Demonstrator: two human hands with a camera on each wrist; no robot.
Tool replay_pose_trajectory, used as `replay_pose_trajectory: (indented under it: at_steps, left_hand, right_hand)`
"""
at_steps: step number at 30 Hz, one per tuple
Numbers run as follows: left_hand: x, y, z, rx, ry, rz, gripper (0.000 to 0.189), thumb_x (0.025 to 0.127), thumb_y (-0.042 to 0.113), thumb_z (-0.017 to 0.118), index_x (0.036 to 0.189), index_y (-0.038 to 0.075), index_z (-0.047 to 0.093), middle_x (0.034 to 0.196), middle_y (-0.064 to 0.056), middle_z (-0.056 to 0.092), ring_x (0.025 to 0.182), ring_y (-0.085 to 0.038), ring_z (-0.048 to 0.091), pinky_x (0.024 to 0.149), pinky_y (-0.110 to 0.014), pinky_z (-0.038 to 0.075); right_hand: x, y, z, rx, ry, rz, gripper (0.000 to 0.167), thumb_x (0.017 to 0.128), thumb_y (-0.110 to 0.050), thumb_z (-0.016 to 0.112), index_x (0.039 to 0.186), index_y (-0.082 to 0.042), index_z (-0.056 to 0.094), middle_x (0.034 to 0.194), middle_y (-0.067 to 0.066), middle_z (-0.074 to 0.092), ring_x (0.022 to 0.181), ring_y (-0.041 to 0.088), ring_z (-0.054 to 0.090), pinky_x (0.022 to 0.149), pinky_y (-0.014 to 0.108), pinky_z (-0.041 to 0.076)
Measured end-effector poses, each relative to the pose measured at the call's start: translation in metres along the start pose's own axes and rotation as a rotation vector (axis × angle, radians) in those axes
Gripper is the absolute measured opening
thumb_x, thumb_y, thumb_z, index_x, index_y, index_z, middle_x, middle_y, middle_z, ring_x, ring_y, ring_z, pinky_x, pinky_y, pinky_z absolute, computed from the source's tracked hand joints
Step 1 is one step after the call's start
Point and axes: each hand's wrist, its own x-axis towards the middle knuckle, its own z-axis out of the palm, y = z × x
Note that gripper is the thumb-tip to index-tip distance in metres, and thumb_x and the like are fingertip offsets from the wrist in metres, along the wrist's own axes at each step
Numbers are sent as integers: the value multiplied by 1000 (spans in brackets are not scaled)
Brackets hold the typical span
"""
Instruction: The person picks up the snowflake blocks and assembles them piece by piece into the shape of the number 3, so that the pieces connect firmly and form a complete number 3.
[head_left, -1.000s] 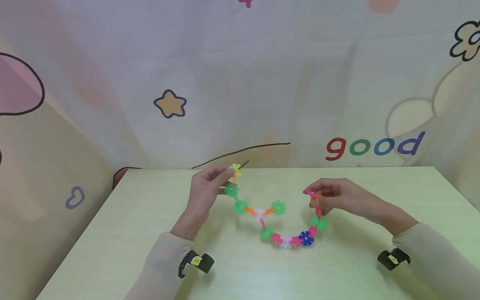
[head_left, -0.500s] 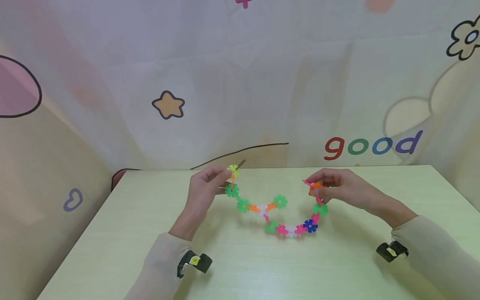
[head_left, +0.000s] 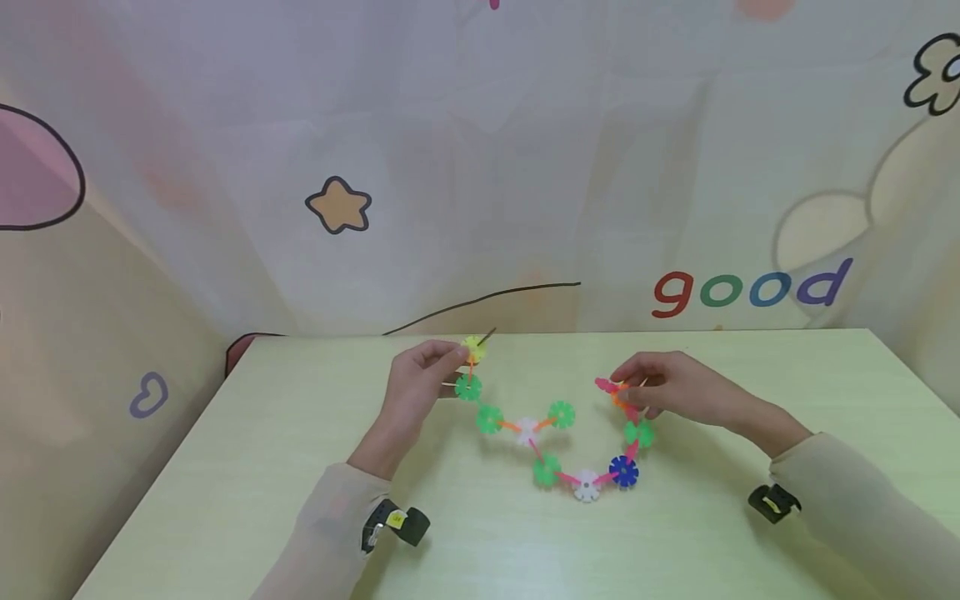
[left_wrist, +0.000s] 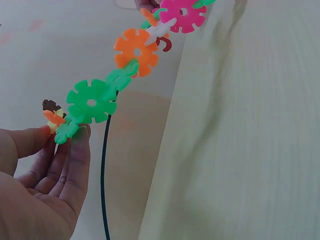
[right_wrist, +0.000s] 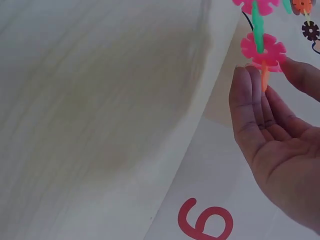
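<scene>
A chain of interlocking plastic snowflake discs hangs between my two hands above the table. My left hand (head_left: 420, 387) pinches its left end by the yellow disc (head_left: 475, 348), with a dark brown disc (left_wrist: 50, 105) sticking out beyond it. At the other end my right hand (head_left: 678, 387) pinches the orange disc (head_left: 621, 395), and a pink disc (head_left: 606, 385) juts out past the fingertips. The sagging part includes a white disc (head_left: 587, 486) and a blue disc (head_left: 624, 472). A green disc (head_left: 561, 414) branches off near the middle.
Beneath the chain lies a pale wooden table (head_left: 480, 550). Behind it hangs a printed cloth (head_left: 480, 167) with a star and the word "good". Black wrist cameras (head_left: 395, 523) are strapped on both sleeves.
My right hand rose a little, then came back down, and the chain's low part went up and down with it. Both hands keep their hold; the left has barely moved.
</scene>
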Motion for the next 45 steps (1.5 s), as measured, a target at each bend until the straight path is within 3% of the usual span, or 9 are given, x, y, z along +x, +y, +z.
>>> replay_pose_trajectory:
  at_steps: [7,19,24,29,36,40,45]
  left_hand:
    - [1,-1,1,23,7,-16,25,109,20,71,122,-1,76,114,-16,82,83,-8,74,75,-21,65]
    - [2,-3,1,14,3,-30,24,109,19,71,121,-1,76,112,-14,82,82,-8,74,75,-21,66]
    - [2,-4,0,22,6,-37,25,109,21,71,122,-1,76,117,-16,82,83,-8,74,79,-24,67]
    - [2,-4,0,14,14,-41,24,109,19,71,121,-1,76,114,-13,83,82,-8,74,78,-24,67]
    - [2,-5,-1,-3,22,-58,24,109,19,71,121,-1,76,110,-9,83,80,-8,74,75,-21,66]
    - [3,-5,-1,-26,17,-62,24,109,17,71,121,-3,75,107,-7,83,79,-7,75,74,-20,66]
    - [3,-6,-2,-48,3,-72,24,109,16,70,120,-5,75,107,-7,84,78,-7,76,73,-21,67]
  right_hand:
    - [0,2,4,-42,12,2,36,108,-17,69,137,4,67,116,12,74,94,18,73,81,28,67]
    - [-5,-2,12,-204,99,-58,32,104,-18,75,129,1,72,112,8,77,105,22,68,79,24,60]
    - [-9,-8,17,-242,203,-116,26,102,-14,77,124,-1,75,113,7,78,105,23,72,81,19,60]
    - [-16,-23,28,-228,267,-237,17,101,-11,79,118,-7,78,110,1,81,100,16,74,85,21,63]
    - [-25,-39,53,-176,177,-342,7,102,-15,79,109,-16,78,104,-9,79,93,1,72,83,24,64]
    - [-25,-44,66,-163,106,-395,5,101,-13,80,104,-17,78,98,-10,77,91,1,72,80,24,64]
    - [-19,-51,82,-230,62,-369,4,101,-17,80,99,-20,78,93,-15,71,88,-2,64,79,21,60]
